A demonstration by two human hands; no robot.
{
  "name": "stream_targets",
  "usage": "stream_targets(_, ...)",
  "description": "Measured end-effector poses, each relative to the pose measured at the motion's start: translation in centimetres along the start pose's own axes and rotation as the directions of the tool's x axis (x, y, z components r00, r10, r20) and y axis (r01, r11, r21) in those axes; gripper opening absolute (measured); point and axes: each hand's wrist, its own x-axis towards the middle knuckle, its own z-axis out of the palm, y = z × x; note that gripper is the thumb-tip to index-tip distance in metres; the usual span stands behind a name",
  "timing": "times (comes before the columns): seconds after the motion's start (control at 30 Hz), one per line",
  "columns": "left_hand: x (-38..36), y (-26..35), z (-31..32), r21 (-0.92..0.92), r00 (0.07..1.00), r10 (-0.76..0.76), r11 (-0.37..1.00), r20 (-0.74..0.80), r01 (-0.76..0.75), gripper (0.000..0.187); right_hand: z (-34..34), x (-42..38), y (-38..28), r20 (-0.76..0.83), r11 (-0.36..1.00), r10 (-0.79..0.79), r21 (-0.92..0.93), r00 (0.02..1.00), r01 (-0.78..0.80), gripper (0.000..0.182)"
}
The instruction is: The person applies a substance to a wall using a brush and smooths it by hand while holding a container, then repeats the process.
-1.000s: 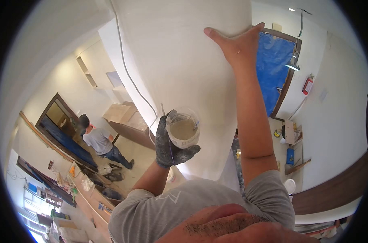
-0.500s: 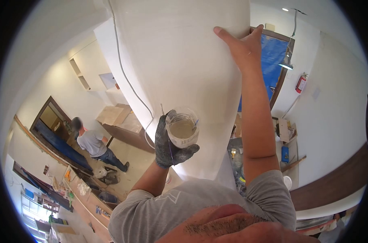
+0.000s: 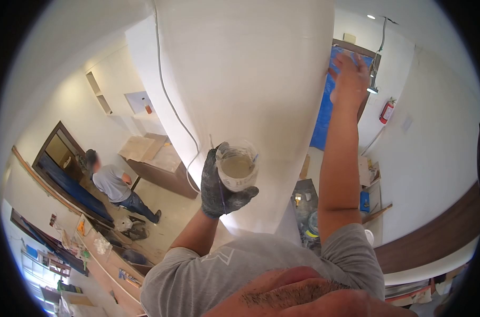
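Observation:
My left hand (image 3: pixel 219 187), in a dark, stained glove, is wrapped round a clear plastic cup (image 3: pixel 242 182) that holds a pale, creamy substance. A thin stick rises beside the glove. The cup is in front of a broad white column (image 3: pixel 245 79). My right hand (image 3: pixel 350 74) is bare and raised at the column's right edge, with its fingers apart and nothing in them. Whether it touches the column I cannot tell.
A white cable (image 3: pixel 168 98) runs down the column's left side. At the left, a person (image 3: pixel 116 182) stands near a brown cabinet (image 3: pixel 163 169). Blue sheeting (image 3: pixel 322 124) and a fire extinguisher (image 3: pixel 386 112) are at the right. A long wooden counter (image 3: pixel 105 264) stands at lower left.
My right hand has come off the column's front face and moved right and slightly down. The view has shifted a little. My left hand keeps its hold on the cup.

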Motion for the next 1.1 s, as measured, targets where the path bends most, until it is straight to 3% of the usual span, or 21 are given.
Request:
stream_targets(0.07, -0.2, -0.1, -0.2, -0.027, 0.999, -0.043, 0.999, 0.003, 0.043, 0.101, -1.1, 0.6, 2.8, -0.06, 0.992, -0.106, 0.058, 0.993, 0.109, 0.042)
stream_targets(0.1, -0.2, -0.2, -0.2, -0.05, 0.999, -0.043, 0.998, -0.007, 0.042, 0.102, -1.7, 0.2, 3.9, 0.086, 0.969, -0.203, -0.126, 0.975, 0.213, 0.031)
stream_targets(0.13, -0.4, -0.4, -0.3, -0.071, 0.998, -0.058, 0.996, -0.014, 0.057, 0.102, -1.6, -1.0, 3.9, 0.278, 0.838, -0.404, -0.27, 0.872, 0.474, 0.028)
stream_targets(0.17, -0.5, -0.5, -0.4, -0.092, 0.997, -0.073, 0.993, -0.02, 0.071, 0.103, -1.5, -2.2, 3.9, 0.446, 0.624, -0.569, -0.314, 0.691, 0.716, 0.026)
stream_targets(0.2, -0.7, -0.7, -0.4, -0.114, 0.994, -0.103, 0.988, -0.022, 0.1, 0.103, 0.1, -4.4, 3.1, 0.629, 0.219, -0.708, -0.237, 0.321, 0.947, 0.028)
stream_targets(0.27, -1.0, -1.3, -0.6, -0.103, 0.99, -0.143, 0.984, 0.0, 0.142, 0.104, 2.6, -7.9, 0.8, 0.893, 0.018, -0.448, -0.046, 0.049, 0.999, 0.048)
stream_targets(0.37, -0.8, -2.0, -0.9, -0.028, 0.995, -0.094, 0.995, 0.02, 0.094, 0.106, 5.7, -8.5, 0.6, 0.939, -0.171, -0.262, 0.182, -0.223, 0.968, 0.075)
stream_targets(0.43, -0.3, -1.6, -0.7, -0.004, 0.999, 0.034, 0.999, -0.017, -0.034, 0.108, 7.2, -7.0, 0.8, 0.965, -0.218, -0.085, 0.226, -0.25, 0.949, 0.086)
stream_targets(0.57, -0.8, -2.2, -0.1, -0.081, 0.993, -0.116, 0.99, 0.013, 0.117, 0.109, 7.7, -4.0, -0.5, 0.942, -0.386, 0.087, 0.332, -0.325, 0.861, 0.097)
stream_targets(0.7, -1.0, -3.7, -0.4, 0.044, 0.985, -0.142, 0.989, 0.102, 0.138, 0.105, 7.0, -3.2, -1.8, 0.919, -0.347, 0.143, 0.395, -0.368, 0.85, 0.102)
stream_targets(0.9, -0.7, -2.3, 0.0, -0.028, 0.999, -0.044, 0.999, -0.006, 0.044, 0.101, 5.4, -2.4, -3.9, 0.917, -0.264, 0.184, 0.393, -0.354, 0.881, 0.113)
stream_targets(1.1, -0.9, -3.2, -0.5, 0.005, 0.995, -0.018, 1.0, 0.101, 0.017, 0.111, 4.7, -2.1, -4.8, 0.921, -0.256, 0.211, 0.377, -0.329, 0.89, 0.116)
